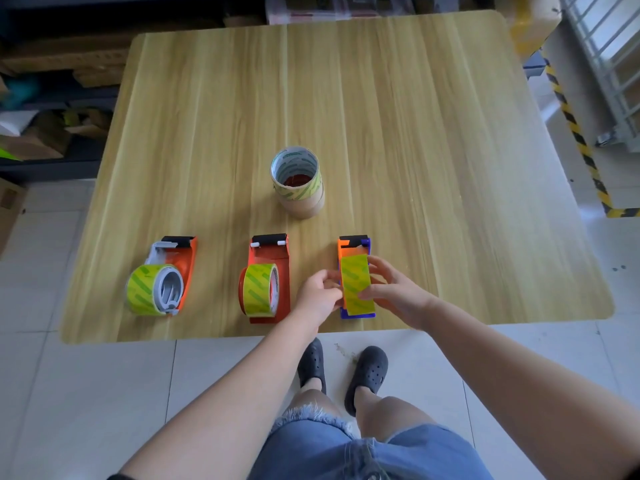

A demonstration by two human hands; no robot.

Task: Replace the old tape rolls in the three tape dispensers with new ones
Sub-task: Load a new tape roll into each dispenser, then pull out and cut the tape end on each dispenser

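Note:
Three tape dispensers stand in a row near the table's front edge. The left dispenser [178, 268] is orange with a grey hub and carries a yellow-green roll [143, 289]. The middle dispenser [270, 258] is red-orange and also holds a yellow-green roll [258, 289]. The right dispenser [355, 245] is orange and purple. A yellow-green roll [356, 284] sits in it, edge-on. My left hand [318, 296] pinches the roll's left side. My right hand [391, 289] grips its right side. A stack of used cardboard cores [299, 183] stands behind, at mid-table.
The wooden table [433, 140] has rounded corners and its front edge lies just below the dispensers. Shelves with cardboard boxes [52, 98] run along the left. A yellow-black striped floor marking [575, 133] and a metal rack [609, 64] are on the right.

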